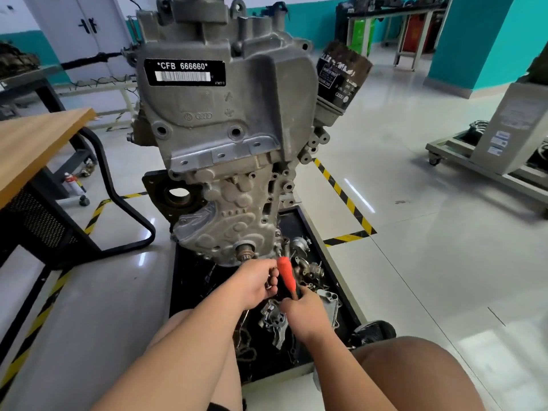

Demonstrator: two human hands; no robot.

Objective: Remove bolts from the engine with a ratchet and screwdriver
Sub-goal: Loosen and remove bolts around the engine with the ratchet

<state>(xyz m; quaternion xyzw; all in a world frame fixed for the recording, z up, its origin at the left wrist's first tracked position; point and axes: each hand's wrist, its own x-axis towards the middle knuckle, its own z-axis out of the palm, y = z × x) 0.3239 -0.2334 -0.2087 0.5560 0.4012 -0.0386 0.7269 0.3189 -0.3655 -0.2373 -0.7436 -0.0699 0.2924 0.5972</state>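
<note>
Our right hand [302, 314] was wrapped round the low end of the orange screwdriver [287, 277], its long axis running up and away into the engine [225, 120] bottom, left hand [256, 284] curled alongside, on what we couldn't tell.

Glossy pale tiled floor [415, 262], light streaks reflected. Yellow-black hazard tape [341, 188] marking bay. Teal walls [462, 40], white double door [86, 25] at rear left. Wooden-topped table [35, 137] on left, black frame. Metal-framed bench [415, 16] far back. Wheeled trolley [474, 164] on right.

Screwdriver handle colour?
The screwdriver handle is orange-red, turning black at the lower end; the head view shows it.
</note>
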